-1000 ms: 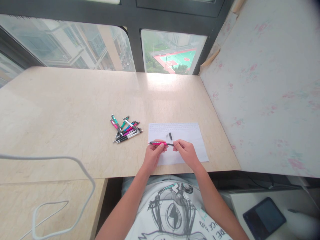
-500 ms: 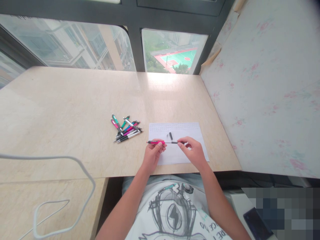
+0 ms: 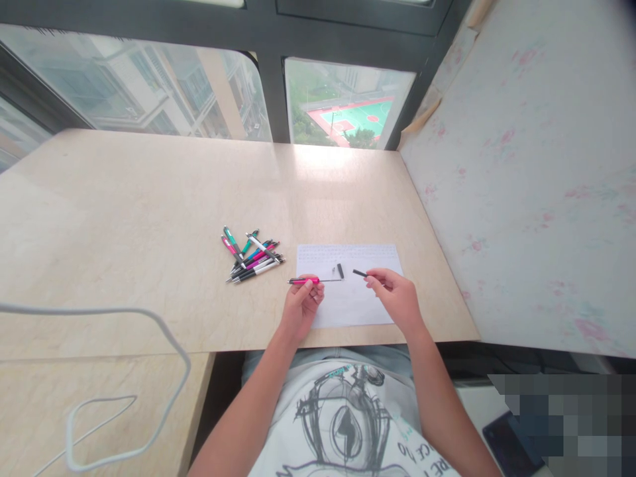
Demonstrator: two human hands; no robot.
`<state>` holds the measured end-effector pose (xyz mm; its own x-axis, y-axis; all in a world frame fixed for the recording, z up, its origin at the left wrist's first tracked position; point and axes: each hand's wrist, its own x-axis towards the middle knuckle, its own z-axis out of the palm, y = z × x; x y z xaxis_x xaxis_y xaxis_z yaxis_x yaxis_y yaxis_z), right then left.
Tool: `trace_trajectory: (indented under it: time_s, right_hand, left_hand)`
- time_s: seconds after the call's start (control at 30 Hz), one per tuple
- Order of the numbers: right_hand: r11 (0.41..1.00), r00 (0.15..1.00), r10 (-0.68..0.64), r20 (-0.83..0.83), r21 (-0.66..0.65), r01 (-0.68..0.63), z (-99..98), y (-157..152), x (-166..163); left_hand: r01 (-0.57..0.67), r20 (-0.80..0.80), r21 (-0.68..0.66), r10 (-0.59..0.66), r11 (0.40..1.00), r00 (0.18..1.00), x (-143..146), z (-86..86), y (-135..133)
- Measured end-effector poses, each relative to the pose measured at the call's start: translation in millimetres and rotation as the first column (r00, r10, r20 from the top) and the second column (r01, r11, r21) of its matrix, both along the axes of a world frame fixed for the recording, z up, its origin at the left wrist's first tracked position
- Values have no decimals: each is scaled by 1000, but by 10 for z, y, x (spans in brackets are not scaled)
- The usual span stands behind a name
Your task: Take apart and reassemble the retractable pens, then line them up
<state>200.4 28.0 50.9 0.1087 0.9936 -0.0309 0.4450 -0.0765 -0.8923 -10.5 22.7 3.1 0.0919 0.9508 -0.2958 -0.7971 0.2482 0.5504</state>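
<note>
Over the left part of the paper, my left hand (image 3: 301,307) pinches a pink pen barrel (image 3: 309,281), its thin refill sticking out to the right. My right hand (image 3: 396,296) is closed on a black tube-shaped pen part (image 3: 360,273), held apart from the refill's tip. Between my hands, a short black rubber grip (image 3: 340,270) lies on the white sheet of paper (image 3: 348,311). Beside it is a tiny piece (image 3: 333,270), too small to make out. Rows of faint writing run along the sheet's top.
Several click pens (image 3: 253,255) in mixed colours lie in a heap left of the paper. A white cable (image 3: 149,315) loops over the desk (image 3: 149,199) at lower left. The papered wall (image 3: 527,199) bounds the right side, windows the back. A dark phone (image 3: 511,444) lies at lower right.
My right hand has moved right, drawing the black tube off the refill, whose tip now shows bare. My left hand with the pink barrel has shifted slightly left.
</note>
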Motion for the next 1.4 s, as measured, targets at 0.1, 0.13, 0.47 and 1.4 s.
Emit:
trace_trajectory:
  time_s: [0.1,0.13,0.47,1.4]
  right_hand:
    - [999,985,-37,167,-22,41,-248,49,9]
    - [999,971,-34,238,-5,36,-304,59,-12]
    - [997,735,-74,674,42,62,-368,160,-354]
    - [967,967,252,20,20,-253,-12,-27,-238]
  left_hand:
    - [14,-26,-7,-14,1000,1000,14,-1,1]
    - [20,-43,-9,-21,1000,999,20,3,-1]
    - [69,-164,10,-67,998,984,69,47,-20]
    - [138,-333,68,-108,988,937,94,30,-33]
